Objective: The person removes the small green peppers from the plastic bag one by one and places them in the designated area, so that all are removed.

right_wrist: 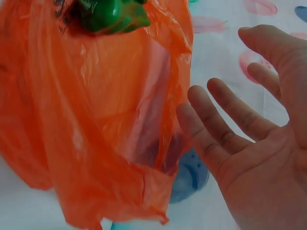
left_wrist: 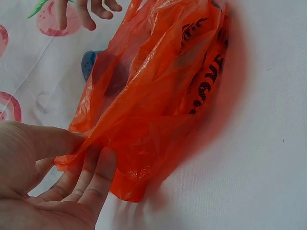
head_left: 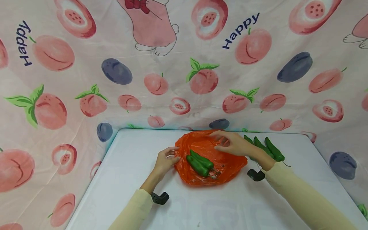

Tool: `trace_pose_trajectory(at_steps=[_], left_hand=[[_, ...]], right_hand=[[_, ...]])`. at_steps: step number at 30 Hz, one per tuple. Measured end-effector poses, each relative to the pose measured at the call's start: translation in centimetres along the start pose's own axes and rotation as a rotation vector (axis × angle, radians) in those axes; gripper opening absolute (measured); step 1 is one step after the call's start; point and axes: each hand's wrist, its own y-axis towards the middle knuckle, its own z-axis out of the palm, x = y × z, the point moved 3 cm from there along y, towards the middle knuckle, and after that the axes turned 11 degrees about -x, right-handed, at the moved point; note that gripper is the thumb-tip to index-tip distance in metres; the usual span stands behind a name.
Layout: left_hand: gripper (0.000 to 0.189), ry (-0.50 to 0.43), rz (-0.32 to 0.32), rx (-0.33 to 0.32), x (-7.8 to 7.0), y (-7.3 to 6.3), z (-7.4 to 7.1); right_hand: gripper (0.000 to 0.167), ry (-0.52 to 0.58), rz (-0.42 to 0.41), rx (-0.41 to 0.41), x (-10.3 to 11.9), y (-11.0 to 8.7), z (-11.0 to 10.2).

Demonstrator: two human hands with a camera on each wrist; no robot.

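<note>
1 black wrist unit (head_left: 160,198) sits on the near side of the left hand (head_left: 165,160), at the cuff of the cream left sleeve (head_left: 133,209). Left grip: thumb and fingers pinch the left edge of the orange plastic bag (head_left: 184,175); the left wrist view shows thin film caught between them, with black printing (left_wrist: 208,76) on the bag's side, to the right of the pinch. Bag lies on the white table (head_left: 123,166), spread immediately right of that pinch, film creased and uneven. 2 green peppers (head_left: 198,166) lie in the bag, near the left fingertips and to their right, side by side, tapered ends toward the far left, stem ends toward the near right. Right hand (head_left: 234,145): above the far right part of the bag, beyond and to the right of these 2 peppers. Right grip holds nothing; the right wrist view shows fingers extended and parted just beside the bag's edge. Cannot tell whether a fingertip touches the film. 1 more black unit (head_left: 256,175) is at the right wrist, on the near side. Right of the right hand, partly hidden by its forearm: at least 3 slim green peppers (head_left: 274,149) on the table, well apart from the left grip. Nearer than these, the right sleeve (head_left: 304,195) runs toward the lower right. Beyond the hands: pale cloth (head_left: 172,73), fruit print.
</note>
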Motion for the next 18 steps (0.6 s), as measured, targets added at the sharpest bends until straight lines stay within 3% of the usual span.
trace_pose_trajectory(at_steps=[11,18], left_hand=[[0.041,0.019,-0.015,0.003,-0.1,-0.1,-0.1],[0.040,0.019,-0.012,0.011,-0.1,-0.2,-0.1]], right_hand=[[0.048,0.036,-0.024,0.073,0.3,0.4,2.1],[0.046,0.043,0.020,0.123,0.2,0.7,3.5]])
